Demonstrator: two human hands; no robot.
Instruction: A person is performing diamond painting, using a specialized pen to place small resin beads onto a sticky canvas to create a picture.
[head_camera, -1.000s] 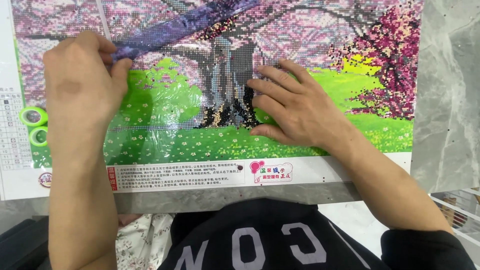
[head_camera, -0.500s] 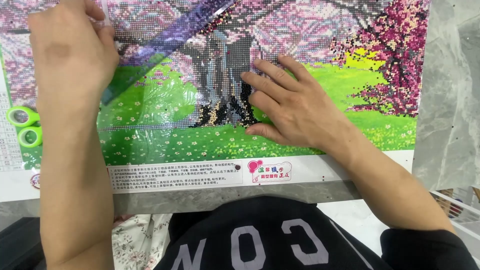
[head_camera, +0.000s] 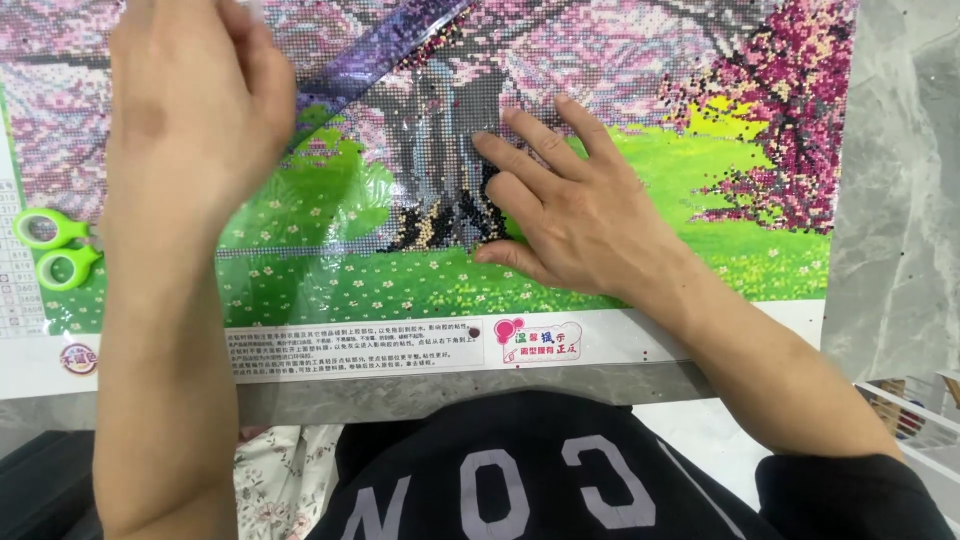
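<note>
Our left hand has climbed up the big diamond-painting canvas of pink trees and green grass, pinching the clear plastic cover film and peeling it further off than a second ago. Right hand hasn't budged, flat and open on the grey trunk. So more sticky canvas looks exposed. Green-handled scissors sit at the left edge.

Left hand raised, fingers apparently curled, somewhat blurred; right hand pressed flat, fingers spread, forearm angled outward
</note>
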